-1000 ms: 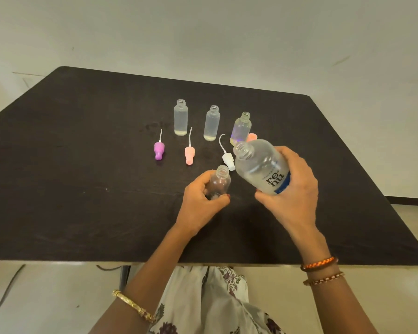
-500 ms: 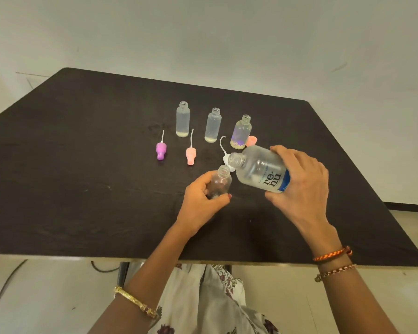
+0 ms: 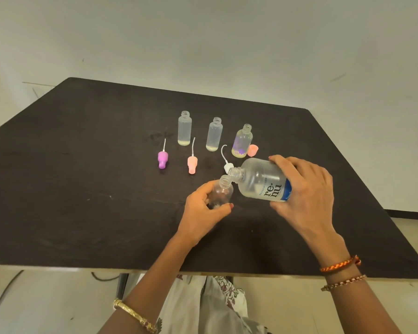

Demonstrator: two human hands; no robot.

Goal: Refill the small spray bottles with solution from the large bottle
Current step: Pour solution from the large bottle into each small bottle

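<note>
My left hand [image 3: 200, 210] grips a small clear bottle [image 3: 223, 192] standing upright on the dark table [image 3: 82, 189], its neck uncapped. My right hand [image 3: 304, 196] holds the large clear bottle [image 3: 261, 180] with a blue and white label, tipped nearly on its side so its mouth sits right above the small bottle's neck. A little liquid shows at the small bottle's bottom.
Three more uncapped small bottles [image 3: 184, 128] [image 3: 214, 134] [image 3: 242, 141] stand in a row behind. In front of them lie a purple spray top [image 3: 162, 159], a pink spray top [image 3: 192, 163], a white spray top [image 3: 226, 162] and an orange cap [image 3: 253, 150].
My right hand has tipped the large bottle further down and brought its mouth onto the small bottle's neck. The left hand has stayed on the small bottle.
</note>
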